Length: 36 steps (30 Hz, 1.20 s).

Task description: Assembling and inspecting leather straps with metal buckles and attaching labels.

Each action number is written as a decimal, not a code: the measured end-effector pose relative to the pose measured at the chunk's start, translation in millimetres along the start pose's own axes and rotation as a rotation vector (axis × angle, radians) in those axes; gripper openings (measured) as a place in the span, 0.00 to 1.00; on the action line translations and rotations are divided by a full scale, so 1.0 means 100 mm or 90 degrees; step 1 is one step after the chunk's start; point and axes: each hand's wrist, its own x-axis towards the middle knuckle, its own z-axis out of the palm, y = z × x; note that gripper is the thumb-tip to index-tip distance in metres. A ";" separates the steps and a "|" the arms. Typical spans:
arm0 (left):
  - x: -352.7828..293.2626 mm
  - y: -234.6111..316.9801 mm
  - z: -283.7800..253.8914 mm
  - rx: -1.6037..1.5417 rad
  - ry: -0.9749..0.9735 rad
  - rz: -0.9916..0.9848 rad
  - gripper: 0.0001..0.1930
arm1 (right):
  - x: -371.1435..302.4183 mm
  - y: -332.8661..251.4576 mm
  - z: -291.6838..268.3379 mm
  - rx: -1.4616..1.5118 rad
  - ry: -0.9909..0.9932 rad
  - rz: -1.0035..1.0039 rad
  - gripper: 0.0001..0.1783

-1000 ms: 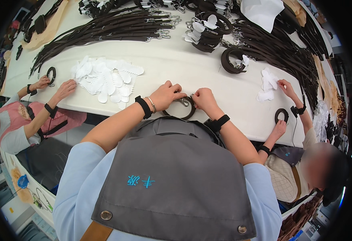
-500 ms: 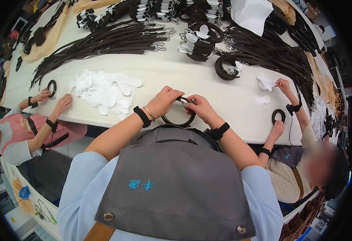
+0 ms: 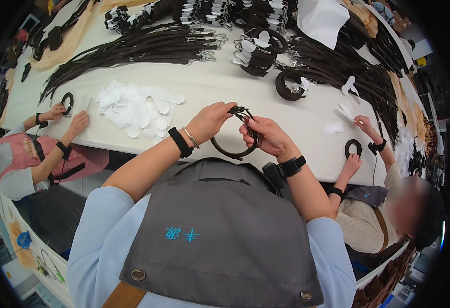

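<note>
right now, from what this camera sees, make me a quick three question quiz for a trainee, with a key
1. True or false: the left hand and right hand are both on the dark coiled strap.
2. The large heap of white pieces lies: a) to the left of those hands; b) to their right; c) inside the coil.
3. What is worn on the left wrist, nearer the hand than the black band?

Key: 1. True. 2. a. 3. A thin bangle.

Cutout pile [image 3: 138,107] left of held strap [image 3: 232,155]
</note>
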 end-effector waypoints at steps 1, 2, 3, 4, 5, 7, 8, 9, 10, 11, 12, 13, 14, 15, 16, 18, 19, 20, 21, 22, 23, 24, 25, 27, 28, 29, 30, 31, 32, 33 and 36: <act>0.00 0.00 -0.02 -0.001 -0.001 -0.002 0.17 | -0.02 0.02 0.04 0.001 0.001 0.002 0.13; 0.00 -0.01 -0.04 -0.018 -0.017 0.022 0.18 | -0.05 0.04 0.08 0.033 -0.029 0.005 0.14; 0.03 0.04 -0.09 -0.036 -0.033 0.048 0.18 | -0.08 0.06 0.12 0.064 -0.058 0.007 0.14; 0.06 0.09 -0.14 -0.038 -0.032 0.048 0.18 | -0.10 0.08 0.11 0.064 -0.056 0.008 0.14; 0.08 0.13 -0.20 -0.160 -0.117 -0.067 0.17 | -0.12 0.12 0.08 0.051 -0.054 -0.009 0.15; 0.13 0.26 -0.36 -0.317 -0.261 -0.300 0.17 | -0.15 0.19 0.06 0.037 -0.053 -0.022 0.16; 0.11 0.25 -0.36 -0.320 -0.260 -0.301 0.17 | -0.17 0.23 0.06 0.037 -0.034 -0.060 0.17; 0.08 0.23 -0.37 -0.419 -0.264 -0.377 0.17 | -0.17 0.25 0.07 0.035 -0.019 -0.097 0.17; 0.04 0.22 -0.38 -0.519 -0.268 -0.453 0.17 | -0.18 0.25 0.07 0.033 -0.022 -0.093 0.17; -0.01 0.21 -0.38 -0.617 -0.274 -0.466 0.18 | -0.19 0.26 0.07 0.024 -0.029 -0.138 0.17; -0.06 0.24 -0.36 -0.618 -0.275 -0.469 0.18 | -0.20 0.27 0.09 0.017 -0.033 -0.186 0.18; -0.11 0.27 -0.34 -0.770 -0.220 -0.483 0.16 | -0.20 0.27 0.12 0.034 -0.030 -0.188 0.19; -0.15 0.31 -0.32 -0.921 -0.161 -0.493 0.15 | -0.20 0.27 0.13 0.037 -0.029 -0.187 0.19; -0.13 0.38 -0.35 -0.925 -0.161 -0.501 0.16 | -0.19 0.26 0.14 0.022 -0.005 -0.177 0.19; -0.15 0.38 -0.38 -0.926 -0.164 -0.504 0.16 | -0.20 0.25 0.16 0.008 0.018 -0.167 0.19; -0.16 0.37 -0.46 -0.950 -0.189 -0.555 0.16 | -0.20 0.24 0.27 -0.004 0.058 -0.144 0.17; -0.15 0.41 -0.51 -0.933 -0.193 -0.555 0.16 | -0.20 0.25 0.35 0.007 0.099 -0.150 0.15; -0.14 0.43 -0.54 -0.933 -0.190 -0.556 0.16 | -0.20 0.25 0.38 0.018 0.140 -0.155 0.13; -0.13 0.45 -0.57 -0.896 -0.207 -0.545 0.16 | -0.20 0.25 0.39 0.018 0.137 -0.153 0.13; -0.14 0.46 -0.59 -0.859 -0.223 -0.533 0.16 | -0.20 0.25 0.38 0.056 0.142 -0.144 0.11; -0.15 0.46 -0.59 -0.858 -0.219 -0.534 0.16 | -0.20 0.25 0.37 0.095 0.147 -0.134 0.11; -0.16 0.44 -0.60 -0.849 -0.232 -0.550 0.16 | -0.21 0.25 0.34 0.094 0.145 -0.133 0.11; -0.17 0.44 -0.61 -0.840 -0.246 -0.566 0.16 | -0.22 0.25 0.31 0.113 0.060 -0.143 0.11; -0.18 0.45 -0.66 -0.808 -0.255 -0.558 0.16 | -0.23 0.26 0.34 0.131 -0.025 -0.153 0.11; -0.19 0.45 -0.69 -0.777 -0.265 -0.550 0.16 | -0.24 0.27 0.39 0.120 0.009 -0.163 0.11; -0.19 0.45 -0.75 -0.764 -0.257 -0.537 0.16 | -0.23 0.26 0.46 0.108 0.042 -0.173 0.12; -0.21 0.47 -0.78 -0.764 -0.255 -0.538 0.16 | -0.24 0.21 0.57 0.108 0.042 -0.172 0.12; -0.23 0.49 -0.80 -0.736 -0.243 -0.518 0.17 | -0.25 0.14 0.69 0.122 0.119 -0.166 0.12; -0.25 0.50 -0.82 -0.708 -0.230 -0.498 0.18 | -0.25 0.11 0.75 0.135 0.196 -0.160 0.11; -0.25 0.46 -0.82 -0.706 -0.246 -0.488 0.19 | -0.21 0.11 0.66 0.112 0.109 -0.187 0.12; -0.28 0.44 -0.79 -0.746 -0.205 -0.488 0.19 | -0.27 0.14 0.56 0.016 0.100 -0.173 0.13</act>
